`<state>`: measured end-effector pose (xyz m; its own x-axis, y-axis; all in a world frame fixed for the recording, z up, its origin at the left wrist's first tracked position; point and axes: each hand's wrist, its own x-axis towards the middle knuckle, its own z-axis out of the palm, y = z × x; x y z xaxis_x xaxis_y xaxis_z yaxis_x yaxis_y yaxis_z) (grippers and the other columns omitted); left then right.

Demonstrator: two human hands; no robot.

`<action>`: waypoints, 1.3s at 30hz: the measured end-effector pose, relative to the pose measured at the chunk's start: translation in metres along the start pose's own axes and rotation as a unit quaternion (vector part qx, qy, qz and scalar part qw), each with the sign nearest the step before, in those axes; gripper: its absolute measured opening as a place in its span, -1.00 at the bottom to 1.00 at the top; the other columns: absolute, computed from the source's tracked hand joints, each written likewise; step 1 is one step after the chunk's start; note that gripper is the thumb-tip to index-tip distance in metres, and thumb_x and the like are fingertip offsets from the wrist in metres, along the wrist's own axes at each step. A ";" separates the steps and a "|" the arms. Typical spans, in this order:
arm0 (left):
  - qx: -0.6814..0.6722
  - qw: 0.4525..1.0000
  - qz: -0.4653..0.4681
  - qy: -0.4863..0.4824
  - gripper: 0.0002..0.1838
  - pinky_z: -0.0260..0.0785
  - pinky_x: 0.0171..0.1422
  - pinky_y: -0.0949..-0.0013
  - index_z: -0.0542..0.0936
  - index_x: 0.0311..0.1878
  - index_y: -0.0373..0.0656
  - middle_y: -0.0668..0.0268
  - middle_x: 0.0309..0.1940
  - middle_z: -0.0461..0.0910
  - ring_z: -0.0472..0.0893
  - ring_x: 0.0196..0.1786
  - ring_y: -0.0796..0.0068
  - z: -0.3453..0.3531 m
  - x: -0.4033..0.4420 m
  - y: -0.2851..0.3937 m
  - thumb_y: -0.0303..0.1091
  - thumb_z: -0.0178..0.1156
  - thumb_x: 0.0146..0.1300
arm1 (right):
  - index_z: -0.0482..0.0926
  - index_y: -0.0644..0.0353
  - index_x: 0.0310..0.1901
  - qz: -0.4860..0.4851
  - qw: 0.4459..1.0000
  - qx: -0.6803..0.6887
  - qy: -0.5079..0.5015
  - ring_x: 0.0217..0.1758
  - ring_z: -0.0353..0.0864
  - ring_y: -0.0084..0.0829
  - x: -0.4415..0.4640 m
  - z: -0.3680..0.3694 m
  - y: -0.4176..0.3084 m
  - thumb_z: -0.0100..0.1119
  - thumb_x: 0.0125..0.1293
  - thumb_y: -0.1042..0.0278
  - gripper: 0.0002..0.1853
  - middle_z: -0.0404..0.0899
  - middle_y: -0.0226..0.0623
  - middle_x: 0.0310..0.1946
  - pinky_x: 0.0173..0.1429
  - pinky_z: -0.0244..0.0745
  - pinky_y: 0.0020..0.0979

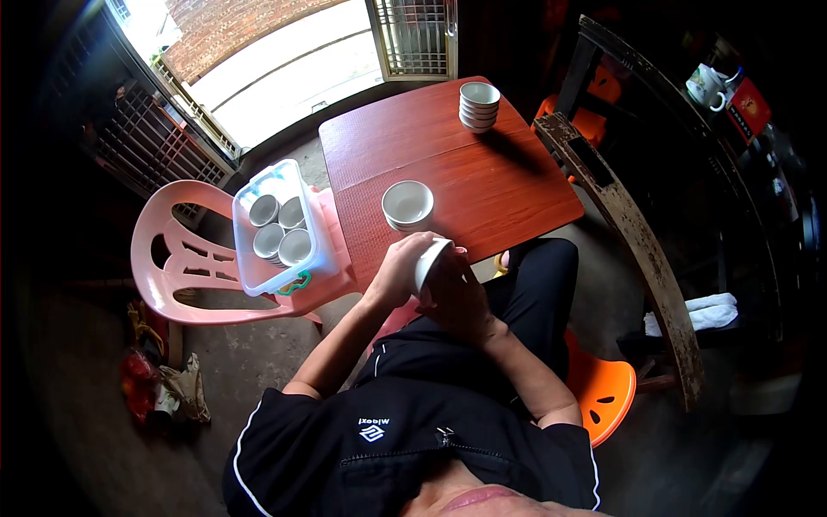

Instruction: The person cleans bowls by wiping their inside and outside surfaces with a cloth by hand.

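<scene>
A white bowl (428,264) is tilted on its side between my two hands, close to the near edge of the red-brown table (379,138). My left hand (398,269) grips its left side. On its right, in shadow, my right hand (461,302) is wrapped round the bowl, with some fingers hidden. Just beyond my hands, a short stack of white bowls (407,203) stands on the table. A taller stack of bowls (479,107) is near the far right corner.
On a pink plastic chair (159,258) at the left sits a clear plastic box (326,250) holding several bowl stacks (269,241). An orange seat (601,388) is under me. A worn wooden frame (642,250) stands at the right, near a white cloth (711,312).
</scene>
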<state>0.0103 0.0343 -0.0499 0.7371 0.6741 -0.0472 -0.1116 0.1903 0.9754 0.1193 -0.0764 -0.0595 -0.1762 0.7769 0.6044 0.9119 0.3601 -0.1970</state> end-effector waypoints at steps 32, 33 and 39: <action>-0.057 0.996 0.021 0.060 -0.62 0.42 -0.21 0.51 0.53 -0.06 -0.37 0.24 -0.36 0.59 0.57 -0.34 0.52 0.029 -0.002 0.032 -0.20 -0.02 0.32 | 0.42 0.33 0.04 0.034 0.988 0.146 0.041 0.03 0.53 -0.16 -0.030 0.036 0.000 0.15 0.29 0.35 -0.66 0.50 0.00 -0.11 0.08 0.47 -0.37; 0.099 0.986 0.096 0.090 -0.58 0.42 -0.06 0.42 0.48 0.03 -0.39 0.17 -0.22 0.58 0.57 -0.18 0.40 0.027 -0.005 0.022 -0.19 0.00 0.31 | 0.42 0.34 0.04 0.161 0.930 0.313 0.109 0.03 0.53 -0.23 -0.022 0.028 -0.010 0.13 0.32 0.33 -0.66 0.50 -0.01 -0.09 0.05 0.47 -0.40; -0.046 0.984 0.161 0.051 -0.42 0.34 0.18 0.29 0.35 0.23 -0.25 0.05 0.18 0.38 0.49 0.08 0.27 0.035 -0.009 0.020 0.04 -0.17 0.38 | 0.49 0.37 -0.08 0.354 0.771 0.520 0.101 -0.10 0.59 -0.40 -0.009 -0.008 -0.028 0.02 0.42 0.28 -0.73 0.55 0.01 -0.15 -0.06 0.48 -0.43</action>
<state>0.0250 0.0069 -0.0221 0.5826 0.7779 0.2354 -0.3925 0.0157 0.9196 0.0983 -0.0980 -0.0536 0.3862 0.9106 0.1473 -0.0559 0.1825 -0.9816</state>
